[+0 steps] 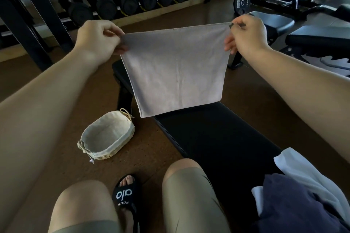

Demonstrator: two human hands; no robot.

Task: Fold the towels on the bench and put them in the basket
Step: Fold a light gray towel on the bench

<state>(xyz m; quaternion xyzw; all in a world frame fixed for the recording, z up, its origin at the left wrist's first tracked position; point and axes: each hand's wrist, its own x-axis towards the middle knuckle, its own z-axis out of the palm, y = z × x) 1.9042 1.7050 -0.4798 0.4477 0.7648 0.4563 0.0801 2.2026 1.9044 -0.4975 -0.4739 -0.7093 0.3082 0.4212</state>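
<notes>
Black padded worktop (217, 138), white towel (295, 172) and dark blue towel (287, 204) heaped at near end; lined basket (108, 136) on brown floor (151, 147) beside.

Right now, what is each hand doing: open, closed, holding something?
Left hand: pinches the top left corner of the pale towel.
Right hand: pinches the towel's top right corner.

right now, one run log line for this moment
left hand: pinches grey towel corner | right hand: pinches other corner | basket: empty, on floor
</notes>
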